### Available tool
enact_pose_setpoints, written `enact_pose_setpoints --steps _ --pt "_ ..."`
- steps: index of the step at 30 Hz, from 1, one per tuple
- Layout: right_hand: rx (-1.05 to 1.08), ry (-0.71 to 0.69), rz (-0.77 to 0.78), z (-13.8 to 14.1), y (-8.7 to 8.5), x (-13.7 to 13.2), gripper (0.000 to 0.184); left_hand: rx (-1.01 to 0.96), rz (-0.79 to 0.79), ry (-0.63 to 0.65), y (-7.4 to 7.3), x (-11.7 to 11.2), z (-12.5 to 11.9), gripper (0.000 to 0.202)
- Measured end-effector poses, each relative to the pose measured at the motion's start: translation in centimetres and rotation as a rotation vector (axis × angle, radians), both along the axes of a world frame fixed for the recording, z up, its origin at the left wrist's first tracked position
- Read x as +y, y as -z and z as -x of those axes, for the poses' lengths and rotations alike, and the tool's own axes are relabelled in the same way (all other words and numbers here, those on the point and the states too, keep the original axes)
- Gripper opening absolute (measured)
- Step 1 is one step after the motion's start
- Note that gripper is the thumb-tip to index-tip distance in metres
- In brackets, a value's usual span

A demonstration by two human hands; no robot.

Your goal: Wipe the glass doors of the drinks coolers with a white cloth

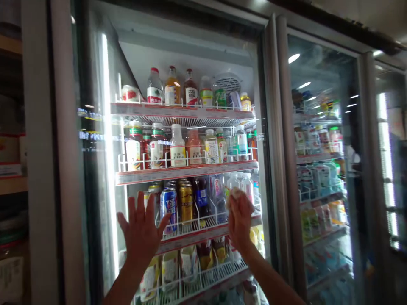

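Observation:
My left hand [141, 231] is spread flat toward the glass door [203, 48] of a lit drinks cooler, fingers apart, with nothing in it. On the right, my right hand [240, 224] presses a crumpled pale cloth [235, 194] at the door. Behind the glass, near my left hand, stand a blue can [168, 207] and a gold can [186, 202]. A dark bottle [201, 197] and several clear bottles [247, 186] are between and behind the hands. Whether each palm fully touches the glass I cannot tell.
Wire shelves [187, 167] inside hold several rows of bottles and cans. A metal door frame [276, 140] divides this door from a second glass door [321, 72] at right. At the left edge, wooden shelving [12, 185] holds packages and a jar [11, 258].

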State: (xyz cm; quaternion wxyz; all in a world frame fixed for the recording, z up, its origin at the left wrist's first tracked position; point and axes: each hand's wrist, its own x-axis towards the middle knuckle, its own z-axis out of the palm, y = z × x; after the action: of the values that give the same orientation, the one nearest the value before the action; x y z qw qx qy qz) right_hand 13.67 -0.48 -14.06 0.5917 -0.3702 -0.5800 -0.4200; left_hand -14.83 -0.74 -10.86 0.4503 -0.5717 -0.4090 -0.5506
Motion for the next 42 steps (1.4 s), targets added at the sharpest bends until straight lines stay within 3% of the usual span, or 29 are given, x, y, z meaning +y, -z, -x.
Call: enact_pose_setpoints --steps 2,4,7,9,15,19,21,25,27,31,33,37,39,42 --pt "-0.147 0.006 0.036 0.9 0.7 -0.2 0.051 0.000 -0.006 0.008 0.0 0.1 0.0 0.073" --pt "-0.142 0.038 0.019 0.0 0.4 0.1 0.050 0.000 -0.011 0.019 0.0 0.1 0.0 0.072" --pt "0.175 0.124 -0.088 -2.1 -1.2 0.9 0.050 0.001 -0.003 0.029 0.0 0.1 0.1 0.072" --pt "0.297 0.138 -0.110 -1.9 -2.0 1.1 0.050 0.006 -0.002 0.030 0.0 0.1 0.1 0.073" --pt "-0.161 0.025 0.009 1.8 -1.8 0.2 0.049 0.005 -0.008 0.030 -0.1 0.1 0.1 0.072" --pt "0.129 0.097 -0.088 0.5 -3.3 0.8 0.052 -0.013 0.018 0.036 0.0 0.0 0.0 0.075" --pt "0.220 0.103 -0.110 1.1 -3.9 1.0 0.053 -0.017 0.026 0.032 0.0 -0.1 -0.1 0.076" --pt "-0.099 0.033 -0.001 4.0 -3.5 0.3 0.053 -0.015 0.033 0.018 0.0 -0.2 -0.2 0.075" --pt "-0.196 0.014 0.022 4.1 -3.5 0.1 0.051 -0.013 0.038 0.012 0.0 -0.3 -0.2 0.074" --pt "0.108 0.058 -0.070 2.7 -5.1 0.8 0.050 -0.005 0.068 -0.004 0.1 -0.4 -0.1 0.072" --pt "0.191 0.049 -0.094 3.5 -5.4 0.9 0.050 -0.005 0.074 -0.019 0.2 -0.4 0.0 0.072" --pt "-0.193 -0.045 0.001 6.4 -4.0 0.0 0.052 0.003 0.062 -0.047 0.2 -0.5 0.0 0.071" --pt "-0.313 -0.064 0.017 5.9 -3.7 -0.1 0.053 0.012 0.046 -0.062 0.2 -0.5 0.0 0.072" --pt "-0.077 -0.014 -0.058 2.9 -4.7 0.8 0.052 0.001 0.044 -0.074 0.2 -0.6 -0.2 0.072"
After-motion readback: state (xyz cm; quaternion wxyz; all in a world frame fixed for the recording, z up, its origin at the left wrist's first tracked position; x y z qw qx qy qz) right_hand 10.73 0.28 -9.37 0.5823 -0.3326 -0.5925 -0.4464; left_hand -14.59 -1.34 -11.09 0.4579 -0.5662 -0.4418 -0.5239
